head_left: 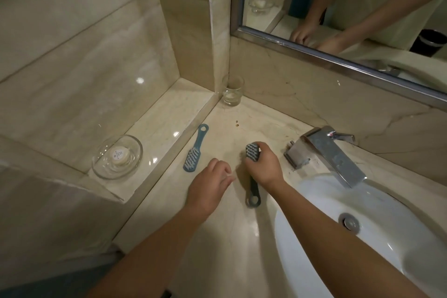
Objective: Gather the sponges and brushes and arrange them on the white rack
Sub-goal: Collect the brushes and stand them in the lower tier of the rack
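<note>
Head view, left to right. Glass dish holding a wrapped soap sits on the ledge at centre left. Light blue brush lies bristles-up on the counter, just beside the ledge. Left hand, frame centre: fingers loosely curled, holding nothing. Right hand grips the dark brush near its bristle head. Faucet and sink occupy the right.
</note>
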A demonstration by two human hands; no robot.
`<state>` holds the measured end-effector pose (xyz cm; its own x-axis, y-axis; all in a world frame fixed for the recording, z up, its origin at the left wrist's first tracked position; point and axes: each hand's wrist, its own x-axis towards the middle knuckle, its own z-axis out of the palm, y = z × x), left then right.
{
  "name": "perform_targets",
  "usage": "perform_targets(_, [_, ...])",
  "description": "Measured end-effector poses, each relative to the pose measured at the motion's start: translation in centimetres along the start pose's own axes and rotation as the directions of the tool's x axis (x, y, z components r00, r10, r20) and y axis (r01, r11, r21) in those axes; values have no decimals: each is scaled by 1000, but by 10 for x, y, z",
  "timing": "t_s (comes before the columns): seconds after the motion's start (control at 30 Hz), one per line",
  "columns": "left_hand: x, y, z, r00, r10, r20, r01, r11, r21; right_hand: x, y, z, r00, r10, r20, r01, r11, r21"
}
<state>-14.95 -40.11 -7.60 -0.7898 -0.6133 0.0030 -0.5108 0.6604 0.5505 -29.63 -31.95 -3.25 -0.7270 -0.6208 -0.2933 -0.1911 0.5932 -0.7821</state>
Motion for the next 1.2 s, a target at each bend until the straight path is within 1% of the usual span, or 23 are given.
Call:
perform_targets(0.07, [-4, 9, -3, 993, -91, -71, 79, 983, -166, -16, 0, -1, 1000, -2, 2, 2, 995, 99])
perform_targets(0.13, [-6, 23, -6, 977, -186, -99, 142, 929, -341, -34, 0, -4, 997, 73, 36, -79, 967, 242])
perform_targets(0.2, [-7, 41, -9, 961, -270, -64, 192, 814, -548, -51, 2, -10, 985, 148, 88, -170, 917, 361])
perform_targets(0.27, [-9, 61, -12, 951, -307, -36, 211, 729, -652, -68, 5, -20, 973, 200, 112, -229, 875, 426])
perform_targets(0.37, [-11, 91, -14, 943, -331, 20, 252, 676, -693, -92, 13, -41, 957, 227, 179, -287, 819, 496])
perform_targets(0.43, [-14, 110, -11, 945, -320, 70, 276, 662, -697, -108, 19, -58, 944, 238, 227, -325, 782, 532])
perform_targets(0.5, [-18, 129, -8, 946, -304, 107, 290, 655, -697, -122, 29, -75, 940, 251, 232, -339, 762, 552])
perform_targets(0.67, [-33, 183, 6, 955, -259, 145, 280, 628, -726, -158, 59, -119, 939, 285, 190, -343, 787, 513])
perform_targets(0.73, [-42, 208, 11, 959, -223, 177, 278, 611, -741, -172, 71, -136, 941, 296, 162, -337, 782, 525])
perform_targets(0.83, [-59, 247, 22, 952, -175, 250, 305, 552, -776, -193, 92, -165, 943, 318, 95, -312, 755, 577])
perform_targets(0.93, [-75, 287, 38, 934, -122, 337, 353, 469, -809, -217, 117, -196, 932, 360, 35, -297, 706, 643])
perform_targets(1.0, [-87, 314, 50, 915, -84, 394, 389, 441, -809, -233, 135, -217, 920, 392, -6, -281, 668, 689])
perform_targets(1.1, [-107, 350, 75, 891, -60, 450, 420, 488, -765, -256, 161, -247, 904, 423, -58, -247, 629, 737])
perform_targets(1.2, [-128, 382, 100, 882, -40, 469, 409, 557, -723, -278, 186, -274, 888, 449, -105, -228, 625, 746])
